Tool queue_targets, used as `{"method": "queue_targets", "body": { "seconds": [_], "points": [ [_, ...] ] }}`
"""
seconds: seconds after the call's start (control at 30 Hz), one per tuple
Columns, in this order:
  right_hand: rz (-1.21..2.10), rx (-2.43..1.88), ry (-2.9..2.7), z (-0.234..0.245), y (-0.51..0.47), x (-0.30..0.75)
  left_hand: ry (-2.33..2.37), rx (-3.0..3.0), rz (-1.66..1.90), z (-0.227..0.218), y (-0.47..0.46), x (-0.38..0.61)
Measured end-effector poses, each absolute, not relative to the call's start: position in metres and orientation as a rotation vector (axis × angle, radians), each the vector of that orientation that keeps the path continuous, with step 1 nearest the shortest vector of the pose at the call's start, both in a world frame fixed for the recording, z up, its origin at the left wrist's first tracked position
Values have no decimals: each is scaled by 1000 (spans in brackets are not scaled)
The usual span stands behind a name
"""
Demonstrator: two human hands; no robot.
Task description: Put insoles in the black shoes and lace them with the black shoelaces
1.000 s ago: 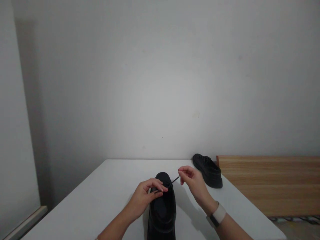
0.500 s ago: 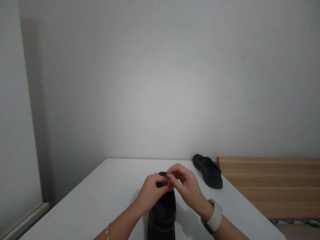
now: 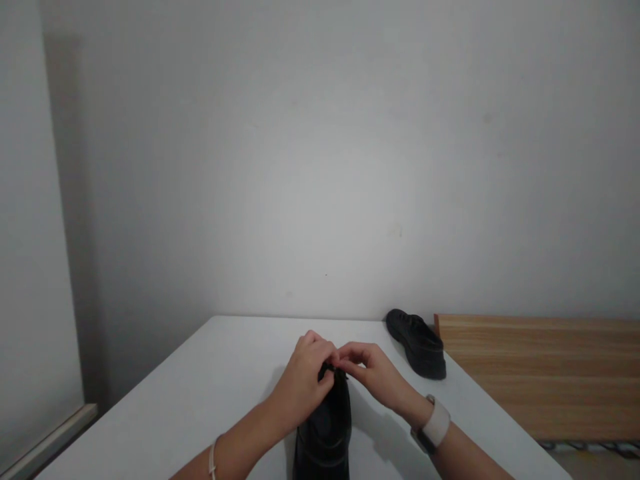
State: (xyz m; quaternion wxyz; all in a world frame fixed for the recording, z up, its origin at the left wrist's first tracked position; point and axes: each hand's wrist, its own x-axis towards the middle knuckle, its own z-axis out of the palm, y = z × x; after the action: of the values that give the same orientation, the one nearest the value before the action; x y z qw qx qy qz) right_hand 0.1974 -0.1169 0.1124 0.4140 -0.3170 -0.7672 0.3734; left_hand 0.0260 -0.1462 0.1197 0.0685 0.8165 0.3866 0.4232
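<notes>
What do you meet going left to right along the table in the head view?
Left hand → near black shoe, which both hands touch → right hand → watch on the right wrist → second black shoe → wooden board.

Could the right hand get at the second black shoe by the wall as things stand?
Probably yes: the right hand is busy at the near shoe, but bare white table separates it from the second shoe, nothing between.

Bare forearms; thin bracelet on left wrist, pale-strapped watch on right.
</notes>
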Motion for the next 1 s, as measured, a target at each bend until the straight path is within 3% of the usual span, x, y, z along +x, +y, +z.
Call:
{"method": "queue_targets", "body": {
  "seconds": [0.23,0.6,0.8,1.0],
  "points": [
    [1250,-760,-1785,115,-110,195,1100,2877,1311,110,-138,26],
    [1420,-748,-1884,121,-96,201,1027,3026,1454,102,-136,20],
    [1245,-778,-1990,123,-101,198,1124,2919,1458,103,-133,17],
    [826,-960,-2078,128,-111,193,1154,2729,1372,102,-143,6]
  ]
}}
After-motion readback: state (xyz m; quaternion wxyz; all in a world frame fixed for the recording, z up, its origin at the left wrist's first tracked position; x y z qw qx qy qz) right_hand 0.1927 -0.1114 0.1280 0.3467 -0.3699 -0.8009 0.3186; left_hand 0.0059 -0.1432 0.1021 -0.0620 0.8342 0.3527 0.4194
